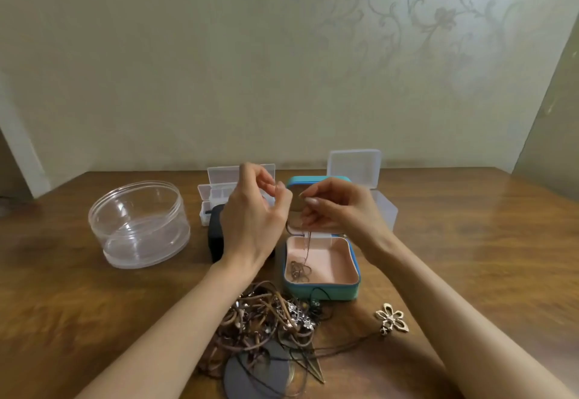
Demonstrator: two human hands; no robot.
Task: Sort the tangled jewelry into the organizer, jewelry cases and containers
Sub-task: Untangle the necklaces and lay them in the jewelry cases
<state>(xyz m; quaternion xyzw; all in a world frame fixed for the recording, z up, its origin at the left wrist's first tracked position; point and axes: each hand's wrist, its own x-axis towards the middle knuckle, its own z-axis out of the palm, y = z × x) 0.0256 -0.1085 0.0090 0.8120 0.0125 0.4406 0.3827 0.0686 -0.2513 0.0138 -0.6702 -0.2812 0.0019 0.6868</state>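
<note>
A thin brown chain (306, 243) hangs from between my two hands into an open teal jewelry case (351, 292) with a pink lining; its lower end lies coiled on the lining. My right hand (338, 210) pinches the chain's top above the case. My left hand (253, 220) is raised beside it with fingers curled near the chain; whether it holds it is unclear. A tangled pile of brown cords and pendants (266, 323) lies in front of the case. A gold flower pendant (393, 320) lies to the right of the pile.
A round clear plastic container (138, 226) stands at the left. A small clear compartment organizer (213, 198) and a black case (216, 235) sit behind my left hand. Another clear box with raised lid (354, 167) stands at back right. A grey disc (250, 376) lies under the cords.
</note>
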